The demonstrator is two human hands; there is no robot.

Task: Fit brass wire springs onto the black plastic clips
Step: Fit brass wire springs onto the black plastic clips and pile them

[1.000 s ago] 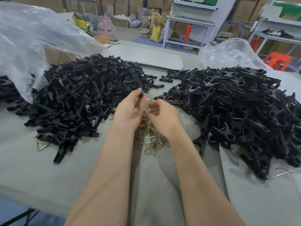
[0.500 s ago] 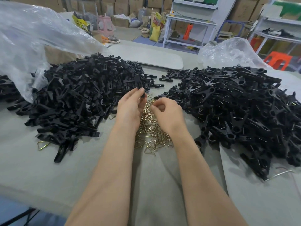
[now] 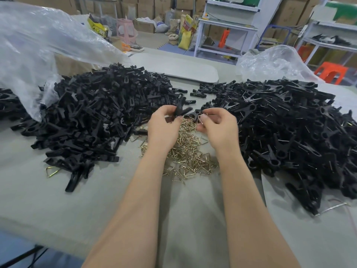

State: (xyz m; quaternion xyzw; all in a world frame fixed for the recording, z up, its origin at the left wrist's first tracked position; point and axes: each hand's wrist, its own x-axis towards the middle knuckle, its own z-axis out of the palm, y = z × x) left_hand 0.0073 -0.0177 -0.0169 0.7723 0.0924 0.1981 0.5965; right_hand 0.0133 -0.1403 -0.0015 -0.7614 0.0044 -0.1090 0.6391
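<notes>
No legible txt, labels or nos.; print on yellow-black bag point(image 3: 96, 27) too blurred to read.

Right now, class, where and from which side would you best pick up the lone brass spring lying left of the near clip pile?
I would pinch the brass spring by its bare left corner, coming from above and the left. It lies flat on the table as a thin wire triangle, and the black clips crowd its right end.
</notes>
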